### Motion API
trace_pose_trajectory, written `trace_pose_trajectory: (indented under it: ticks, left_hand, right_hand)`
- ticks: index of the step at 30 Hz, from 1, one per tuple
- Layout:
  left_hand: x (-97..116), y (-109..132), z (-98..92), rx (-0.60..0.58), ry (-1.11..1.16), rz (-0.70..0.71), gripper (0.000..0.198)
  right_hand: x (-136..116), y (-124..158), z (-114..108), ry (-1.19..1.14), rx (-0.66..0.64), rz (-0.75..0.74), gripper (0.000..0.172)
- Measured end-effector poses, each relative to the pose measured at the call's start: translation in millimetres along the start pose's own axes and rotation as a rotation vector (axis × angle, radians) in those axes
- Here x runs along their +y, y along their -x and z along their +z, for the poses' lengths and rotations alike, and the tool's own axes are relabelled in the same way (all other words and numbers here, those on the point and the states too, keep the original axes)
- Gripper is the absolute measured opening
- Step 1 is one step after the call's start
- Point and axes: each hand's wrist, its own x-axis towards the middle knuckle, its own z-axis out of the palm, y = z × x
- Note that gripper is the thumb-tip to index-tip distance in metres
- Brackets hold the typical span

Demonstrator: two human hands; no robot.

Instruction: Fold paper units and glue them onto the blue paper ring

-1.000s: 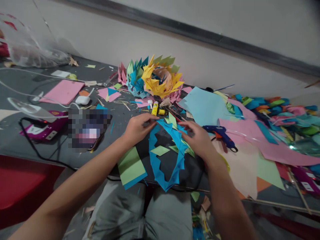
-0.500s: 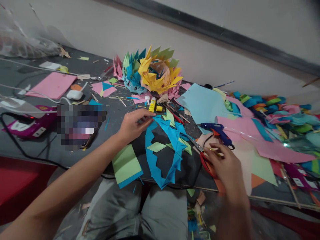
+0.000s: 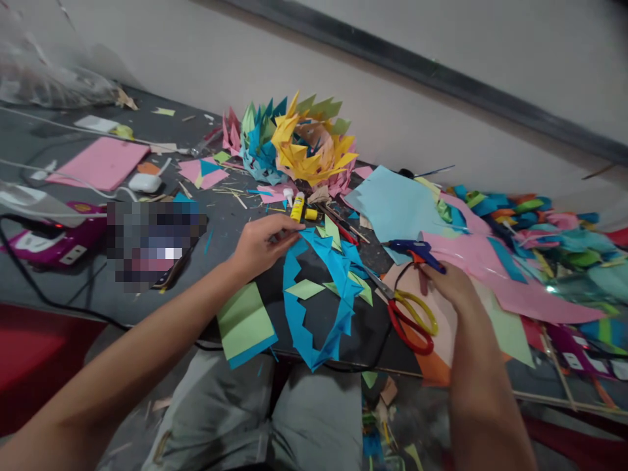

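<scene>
My left hand (image 3: 269, 241) is closed in a pinch on the upper left edge of a blue zigzag paper ring (image 3: 294, 314). Folded points line the ring's right side, and green paper diamonds (image 3: 305, 289) lie in and around it. At the right, my right hand (image 3: 449, 281) has its fingers curled round the handle of a blue glue gun (image 3: 409, 247), partly hiding it. Scissors (image 3: 412, 320) with one red and one yellow loop rest just left of that hand, blades toward the ring. Green and blue paper squares (image 3: 248, 320) lie beneath my left forearm.
Finished paper crowns (image 3: 314, 157) stand against the wall. A yellow glue tube (image 3: 297, 208) lies before them. Pink and light blue sheets (image 3: 392, 203) and a heap of folded paper (image 3: 540, 222) fill the right side. A phone (image 3: 167, 255) and a purple power strip (image 3: 59, 242) sit left.
My right hand has let go of the scissors, which now lie on the table, and has moved up and right onto the glue gun's handle. My left hand keeps its pinch on the ring.
</scene>
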Motion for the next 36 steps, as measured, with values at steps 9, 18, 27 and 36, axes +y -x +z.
trace_pose_trajectory:
  ticks: [9, 18, 27, 36]
  left_hand:
    - [-0.5, 1.6, 2.4, 0.075, 0.007, 0.042, 0.009]
    - [1.8, 0.2, 1.7, 0.242, -0.054, 0.029, 0.004]
    - [1.1, 2.7, 1.1, 0.215, -0.081, 0.14, 0.007]
    - [0.9, 3.9, 3.1, 0.203, -0.107, 0.091, 0.008]
  right_hand:
    - [-1.8, 53.0, -13.2, -0.144, 0.543, 0.09, 0.036]
    - [-41.5, 111.3, 0.6, -0.236, 0.264, -0.11, 0.041]
    - [-66.5, 115.1, 39.9, -0.055, 0.486, -0.602, 0.044]
    - [-72.7, 115.1, 46.8, 0.049, 0.436, -0.751, 0.028]
